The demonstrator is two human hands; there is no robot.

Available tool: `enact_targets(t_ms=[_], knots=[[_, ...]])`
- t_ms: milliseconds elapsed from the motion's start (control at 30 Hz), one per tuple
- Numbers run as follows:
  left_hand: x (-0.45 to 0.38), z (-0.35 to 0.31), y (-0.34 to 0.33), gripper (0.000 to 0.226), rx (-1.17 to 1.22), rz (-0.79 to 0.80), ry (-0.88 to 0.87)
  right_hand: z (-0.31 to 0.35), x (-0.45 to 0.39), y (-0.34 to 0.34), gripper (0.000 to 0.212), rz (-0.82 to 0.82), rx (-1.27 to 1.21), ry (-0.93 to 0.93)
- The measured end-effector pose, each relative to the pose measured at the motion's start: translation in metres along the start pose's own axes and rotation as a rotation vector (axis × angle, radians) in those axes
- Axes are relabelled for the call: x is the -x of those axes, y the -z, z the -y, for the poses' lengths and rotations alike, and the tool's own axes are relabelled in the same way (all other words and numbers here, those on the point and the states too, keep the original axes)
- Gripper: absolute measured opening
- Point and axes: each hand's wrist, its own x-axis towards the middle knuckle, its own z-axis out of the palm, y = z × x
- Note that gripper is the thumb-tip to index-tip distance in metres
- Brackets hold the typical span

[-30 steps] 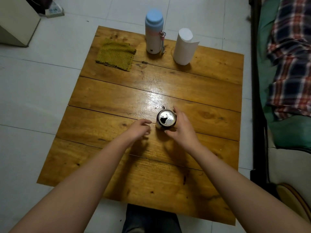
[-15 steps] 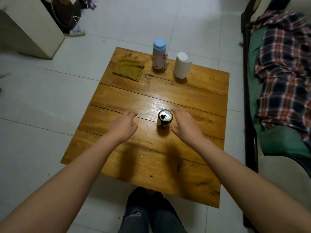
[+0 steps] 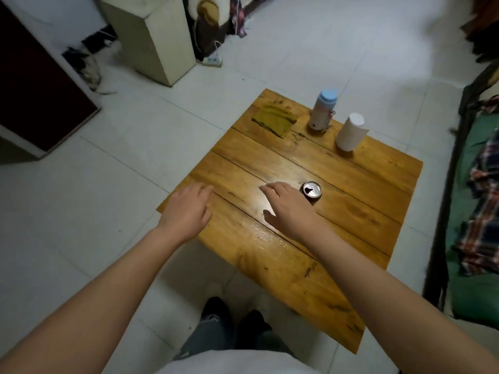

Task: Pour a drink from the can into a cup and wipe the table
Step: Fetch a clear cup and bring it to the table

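Two empty hands above a wooden table, an opened can beside the right one.

The can (image 3: pixel 312 191) stands upright on the table (image 3: pixel 359 211), near its middle, with its top open and showing a dark hole. The right hand (image 3: pixel 286 209) is just left of the can, palm down, fingers loosely spread and grasping nothing; whether it touches the can cannot be told. The left hand (image 3: pixel 186 209) is over the table's left edge, well apart from the can, fingers relaxed and also released. At the far side of the table stand a white cup (image 3: pixel 349 135) and, to its left, a bottle (image 3: pixel 322 110) with a blue cap. Further left, near the far corner, lies a yellow-green cloth (image 3: pixel 274 120), flat on the wood. A bed with a plaid blanket (image 3: pixel 483 206) is at the right.
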Motion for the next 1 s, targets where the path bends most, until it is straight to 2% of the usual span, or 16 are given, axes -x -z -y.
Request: enact_targets(t_ms=[200,433,700,1000], knots=[[0.066,0.052,0.013,0.045,0.056,-0.143,0.221,0.071,-0.027,0.003,0.055,-0.023,0.089,0.192],[0.158,0.123,0.014,0.050,0.087,-0.233,0.465,0.180,-0.057,0.003,0.056,-0.072,0.122,0.431],[0.263,0.188,-0.001,0.050,0.109,-0.252,0.676,0.300,-0.073,-0.025,0.055,-0.030,0.167,0.647],[0.338,0.227,-0.017,0.052,0.141,-0.272,0.907,0.392,-0.091,-0.051,0.052,-0.045,0.179,0.894]])
